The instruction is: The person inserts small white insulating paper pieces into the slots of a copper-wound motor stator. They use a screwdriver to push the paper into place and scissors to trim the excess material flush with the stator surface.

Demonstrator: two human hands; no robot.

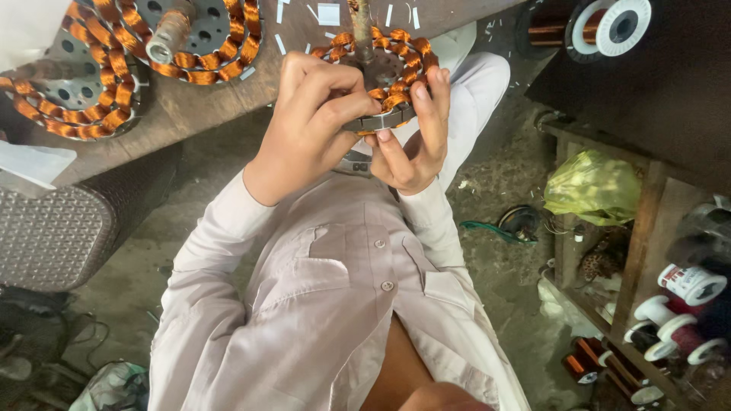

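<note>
Head view: I see both hands on one stator [384,76], held over the bench [198,106] edge, above the lap. Left hand [308,125] fingers are curled together, pinching the near rim. Right hand [419,133] fingers are wrapped on the right rim, thumb underneath. My judgement: keep the core level, support the steel ring only, and avoid pressing the copper coils. Two more stators [91,84] lie on the bench, well apart.
</note>
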